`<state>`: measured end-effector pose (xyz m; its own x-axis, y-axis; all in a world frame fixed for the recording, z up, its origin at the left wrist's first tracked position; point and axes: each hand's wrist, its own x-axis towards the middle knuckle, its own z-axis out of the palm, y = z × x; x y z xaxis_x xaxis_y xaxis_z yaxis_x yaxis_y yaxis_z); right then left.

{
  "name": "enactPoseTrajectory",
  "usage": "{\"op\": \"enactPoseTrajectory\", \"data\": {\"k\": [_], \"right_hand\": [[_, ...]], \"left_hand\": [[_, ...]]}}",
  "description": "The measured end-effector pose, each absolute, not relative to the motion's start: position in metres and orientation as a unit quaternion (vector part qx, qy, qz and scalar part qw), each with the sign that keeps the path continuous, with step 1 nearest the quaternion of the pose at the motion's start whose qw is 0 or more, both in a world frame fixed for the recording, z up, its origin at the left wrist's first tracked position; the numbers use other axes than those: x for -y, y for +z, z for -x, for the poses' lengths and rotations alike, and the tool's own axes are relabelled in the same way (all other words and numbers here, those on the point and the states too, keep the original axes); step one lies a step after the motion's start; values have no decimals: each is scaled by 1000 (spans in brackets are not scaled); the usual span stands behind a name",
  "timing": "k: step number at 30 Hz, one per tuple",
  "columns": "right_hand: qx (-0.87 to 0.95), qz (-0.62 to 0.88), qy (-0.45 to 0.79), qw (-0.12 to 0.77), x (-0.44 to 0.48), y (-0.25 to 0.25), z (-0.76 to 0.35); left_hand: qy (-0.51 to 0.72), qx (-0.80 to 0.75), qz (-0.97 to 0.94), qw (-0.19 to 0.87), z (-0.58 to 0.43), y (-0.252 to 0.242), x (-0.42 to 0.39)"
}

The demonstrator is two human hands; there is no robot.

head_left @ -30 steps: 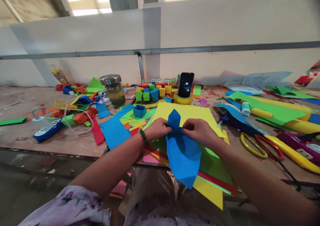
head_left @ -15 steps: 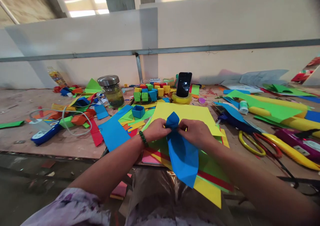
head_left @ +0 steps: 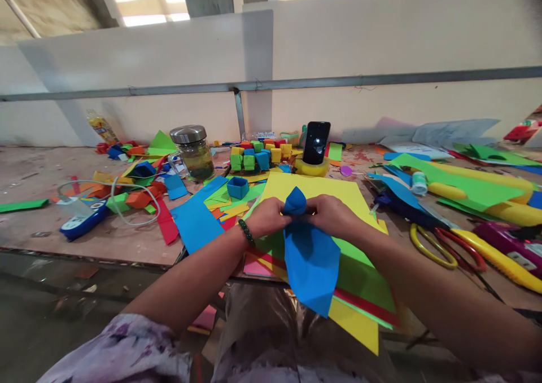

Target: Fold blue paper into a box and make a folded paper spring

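Note:
A folded blue paper sheet hangs point-down in front of me, over a stack of yellow, green and red sheets. My left hand, with a green bead bracelet at the wrist, pinches the paper's upper part from the left. From the right, my right hand pinches the same spot. Both hands are closed on the paper, and a small blue tip sticks up between them. A large yellow sheet lies flat just behind the hands.
Behind stand a phone on a yellow tape roll, small paper cubes, a blue paper box and a lidded glass jar. Scissors and yellow rolls lie right; paper scraps and a blue device with cable left.
The hands have drawn closer together on the blue paper, and the upright tip between them has become shorter. The hanging part has shifted slightly.

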<state>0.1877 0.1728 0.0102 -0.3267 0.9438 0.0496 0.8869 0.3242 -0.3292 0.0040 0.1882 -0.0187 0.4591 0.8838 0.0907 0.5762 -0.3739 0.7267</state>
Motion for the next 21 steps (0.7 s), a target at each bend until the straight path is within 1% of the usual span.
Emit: {"op": "enactPoseTrajectory", "data": {"k": [4,13,21], "right_hand": [[803,573,122,104,-175,14,-185],[813,560,132,94,-179,13,-186],[826,535,147,99,-183,13,-190]], "left_hand": [[234,-466,-800,298,-3,-18,-189],[240,-488,-784,301,-1,-15,-191],[248,-464,-768,366,1,-18,-194]]}}
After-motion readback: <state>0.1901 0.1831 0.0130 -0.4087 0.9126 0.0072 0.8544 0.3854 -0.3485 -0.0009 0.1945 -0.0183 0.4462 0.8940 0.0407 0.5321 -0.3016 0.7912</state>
